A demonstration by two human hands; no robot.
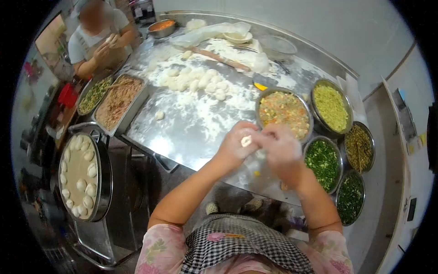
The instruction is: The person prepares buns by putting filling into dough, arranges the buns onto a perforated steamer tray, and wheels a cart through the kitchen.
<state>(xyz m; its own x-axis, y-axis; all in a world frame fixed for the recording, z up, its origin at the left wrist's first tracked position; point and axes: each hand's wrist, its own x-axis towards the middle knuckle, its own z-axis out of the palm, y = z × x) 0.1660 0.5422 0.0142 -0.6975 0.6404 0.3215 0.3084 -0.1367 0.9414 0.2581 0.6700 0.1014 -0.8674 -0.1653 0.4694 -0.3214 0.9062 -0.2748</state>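
Dough piece: held in the left hand (235, 147), pale end showing, above the surface (175, 132) near its front edge.
Left grip: curled closed around the dough piece (246, 140).
Right grip: right hand (285, 150) blurred, meeting the left at the fingers; cannot tell whether it grasps.
Arms: both extended forward, converging.
Beyond hands: steel bowl (312, 119) of mixed filling.
Farther: floured dough pile (196, 81).

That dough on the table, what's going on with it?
One person's left hand holds a little dough, with the blurred right hand close beside it, over the table. More dough pieces lie on flour. Food bowls stand to the right, a round pan of dumplings to the left. Another person holds something pale.
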